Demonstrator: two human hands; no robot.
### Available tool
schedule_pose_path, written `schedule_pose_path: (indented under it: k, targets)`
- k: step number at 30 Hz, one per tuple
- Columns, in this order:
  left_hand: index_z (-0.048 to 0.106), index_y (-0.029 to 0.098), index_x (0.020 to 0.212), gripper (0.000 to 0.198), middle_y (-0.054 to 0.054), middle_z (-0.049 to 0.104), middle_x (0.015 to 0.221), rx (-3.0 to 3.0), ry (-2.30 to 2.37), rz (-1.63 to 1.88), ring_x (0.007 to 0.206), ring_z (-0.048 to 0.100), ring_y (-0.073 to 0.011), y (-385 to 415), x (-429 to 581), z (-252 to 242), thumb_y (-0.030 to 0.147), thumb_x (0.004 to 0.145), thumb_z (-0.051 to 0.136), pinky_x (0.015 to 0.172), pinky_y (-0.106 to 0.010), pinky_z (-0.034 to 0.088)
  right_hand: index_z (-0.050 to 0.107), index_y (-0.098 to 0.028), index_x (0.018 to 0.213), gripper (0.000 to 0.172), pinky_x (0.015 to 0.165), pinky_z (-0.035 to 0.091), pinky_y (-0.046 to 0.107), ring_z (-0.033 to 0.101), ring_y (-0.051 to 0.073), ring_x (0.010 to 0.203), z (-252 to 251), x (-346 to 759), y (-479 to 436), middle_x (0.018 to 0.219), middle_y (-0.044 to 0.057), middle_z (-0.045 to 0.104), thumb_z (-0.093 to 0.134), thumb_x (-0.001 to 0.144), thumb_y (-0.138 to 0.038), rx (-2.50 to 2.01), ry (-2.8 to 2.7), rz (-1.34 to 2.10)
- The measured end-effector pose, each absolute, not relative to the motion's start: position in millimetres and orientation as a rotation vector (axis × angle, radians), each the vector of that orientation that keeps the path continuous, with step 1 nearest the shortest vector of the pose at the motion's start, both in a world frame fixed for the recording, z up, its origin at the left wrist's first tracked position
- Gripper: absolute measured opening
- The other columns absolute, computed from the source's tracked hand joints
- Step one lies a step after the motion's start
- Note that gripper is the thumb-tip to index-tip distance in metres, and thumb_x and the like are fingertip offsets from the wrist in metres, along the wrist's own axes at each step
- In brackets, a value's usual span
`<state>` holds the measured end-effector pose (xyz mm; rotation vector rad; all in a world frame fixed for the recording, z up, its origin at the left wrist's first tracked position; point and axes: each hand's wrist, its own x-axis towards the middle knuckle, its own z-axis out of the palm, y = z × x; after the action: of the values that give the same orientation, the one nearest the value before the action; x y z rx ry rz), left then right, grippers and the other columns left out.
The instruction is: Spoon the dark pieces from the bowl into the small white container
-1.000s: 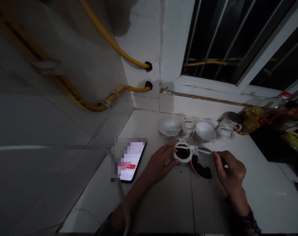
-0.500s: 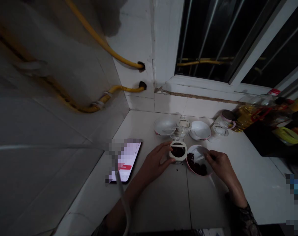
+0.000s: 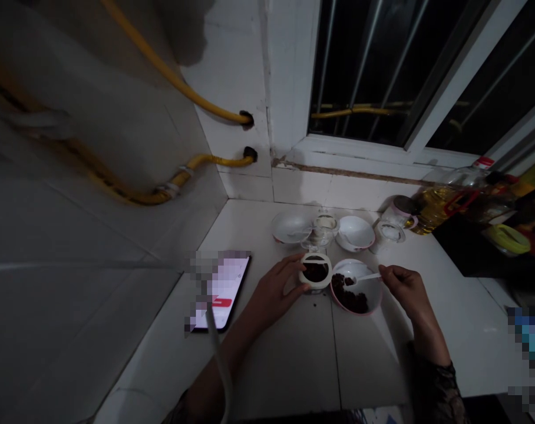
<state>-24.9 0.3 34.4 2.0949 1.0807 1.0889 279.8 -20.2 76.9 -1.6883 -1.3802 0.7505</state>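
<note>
My left hand [image 3: 276, 290] is closed around the side of a small jar [image 3: 309, 286] with a pale rim, and dark contents show through its opening. Between the fingertips of my right hand [image 3: 404, 288] is the handle of a small white spoon [image 3: 365, 277]. Its scoop end, with some dark stuff in it, hangs over a white bowl [image 3: 373, 294] with a pinkish outer edge. Dark red-brown crumbly bits [image 3: 353, 300] lie in the left and lower part of that bowl. The jar stands just left of the bowl.
Behind stand two more white bowls [image 3: 292, 227], a clear jar [image 3: 324, 227] between them and another jar [image 3: 389, 234] to the right. A lit phone [image 3: 227, 294] lies at left. An oil bottle [image 3: 431, 215] is at back right. A pale cable [image 3: 218, 353] crosses in front.
My right hand has drawn slightly right and turned, so the spoon now shows lying across the bowl with dark bits in its scoop. My left hand stays on the jar. The view shifted slightly.
</note>
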Motion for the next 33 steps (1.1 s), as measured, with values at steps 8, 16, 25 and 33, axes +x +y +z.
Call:
schedule_pose_path:
  k: [8, 16, 25, 33]
  targets:
    - [0.060, 0.023, 0.111, 0.020, -0.013, 0.060, 0.141, 2.117, 1.079, 1.075, 0.127, 0.061, -0.0257, 0, -26, 34, 0.031, 0.093, 0.062, 0.104, -0.044, 0.052, 0.053, -0.020, 0.050, 0.060, 0.041, 0.018, 0.025, 0.025, 0.008, 0.046, 72, 279, -17, 0.047, -0.004, 0.036, 0.068, 0.064, -0.077, -1.657, -1.290, 0.868]
    - [0.059, 0.023, 0.112, 0.021, -0.013, 0.059, 0.142, 2.136, 1.076, 1.086, 0.128, 0.061, -0.0256, 1, -26, 31, 0.030, 0.093, 0.062, 0.104, -0.045, 0.052, 0.050, -0.020, 0.049, 0.062, 0.040, 0.017, 0.024, 0.022, 0.007, 0.043, 79, 267, -14, 0.043, -0.006, 0.033, 0.071, 0.059, -0.077, -1.621, -1.186, 0.877]
    - [0.061, 0.023, 0.111, 0.020, -0.013, 0.060, 0.141, 2.121, 1.084, 1.093, 0.128, 0.061, -0.0254, -2, -25, 37, 0.028, 0.092, 0.063, 0.105, -0.043, 0.052, 0.052, -0.020, 0.050, 0.061, 0.040, 0.018, 0.024, 0.023, 0.007, 0.042, 92, 256, -8, 0.043, -0.006, 0.034, 0.071, 0.061, -0.077, -1.562, -1.193, 0.852]
    - [0.061, 0.023, 0.111, 0.020, -0.013, 0.060, 0.141, 2.107, 1.075, 1.097, 0.129, 0.060, -0.0256, -1, -24, 34, 0.030, 0.092, 0.063, 0.106, -0.044, 0.052, 0.058, -0.019, 0.059, 0.050, 0.048, 0.036, 0.024, 0.043, 0.011, 0.049, 101, 224, -15, 0.052, -0.001, 0.051, 0.053, 0.090, -0.059, -1.485, -1.476, 0.280]
